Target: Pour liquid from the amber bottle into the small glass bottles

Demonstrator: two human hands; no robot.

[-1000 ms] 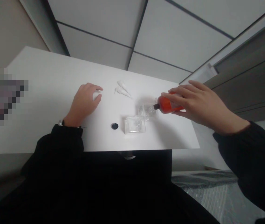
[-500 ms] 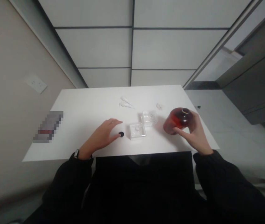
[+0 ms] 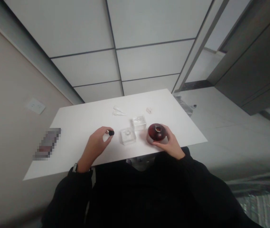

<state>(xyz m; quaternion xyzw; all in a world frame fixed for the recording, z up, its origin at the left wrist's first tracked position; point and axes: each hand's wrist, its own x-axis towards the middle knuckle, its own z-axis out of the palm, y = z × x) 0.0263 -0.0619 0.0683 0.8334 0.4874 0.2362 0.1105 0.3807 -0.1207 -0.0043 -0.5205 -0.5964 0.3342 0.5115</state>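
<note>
Pinched between the thumb and forefinger of my left hand (image 3: 97, 141) is a small round black cap (image 3: 111, 132). My right hand (image 3: 171, 145) wraps round the right side of a dark red glass bottle (image 3: 156, 134), whose narrow mouth is uncovered and faces up. The bottle is upright; whether its base touches the table cannot be made out. Between the two hands stand a clear square container (image 3: 128, 136) and, just behind it to the right, a second clear container (image 3: 139, 122). Each appears to have a small round opening on top.
Two small pale pointed pieces (image 3: 119, 111) lie toward the back of the white table (image 3: 78, 126). A small clear crumpled bit (image 3: 149, 110) lies behind the bottle. A blurred-out flat item (image 3: 47, 144) is at the left edge. A wall socket (image 3: 36, 106) is beyond it.
My left hand has picked up the black cap from the table. My right hand has brought the bottle closer to the clear containers. The camera view has turned and shifted.
</note>
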